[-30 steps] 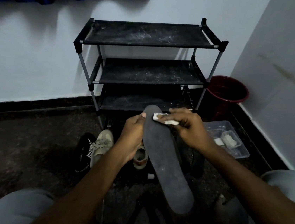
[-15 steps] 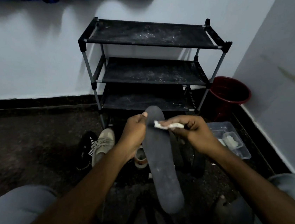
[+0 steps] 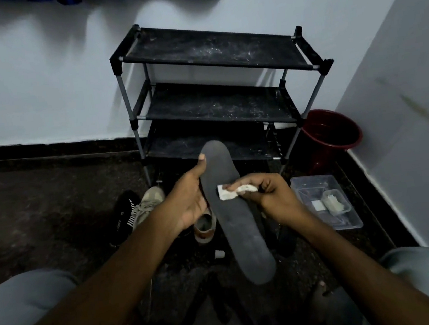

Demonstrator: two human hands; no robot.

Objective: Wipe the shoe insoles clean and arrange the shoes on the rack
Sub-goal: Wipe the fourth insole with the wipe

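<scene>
1. Held in mid-air: long dark grey foam insole [image 3: 236, 213].
2. Gripped at its left edge by the left hand [image 3: 190, 202], fingers wrapped behind.
3. Pressed on its top face: crumpled white wipe [image 3: 226, 194], pinched by fingers of the right hand [image 3: 270, 196].
4. Behind, at the wall: dusty black three-tier shoe rack [image 3: 212, 55].
5. On the floor: beige sneaker [image 3: 148, 203] and black striped shoe [image 3: 122, 218] left; clear plastic box [image 3: 315, 185], dark red bucket [image 3: 333, 135] right.

One dark insole [image 3: 236, 213], one white wipe [image 3: 227, 193], two hands (left hand [image 3: 190, 204], right hand [image 3: 272, 194]), one rack [image 3: 211, 53] of three shelves, three shoes plainly seen (black shoe [image 3: 124, 216], beige shoe [image 3: 150, 202], tan shoe [image 3: 204, 227]), one red bucket [image 3: 331, 133], one clear box [image 3: 307, 182]
</scene>
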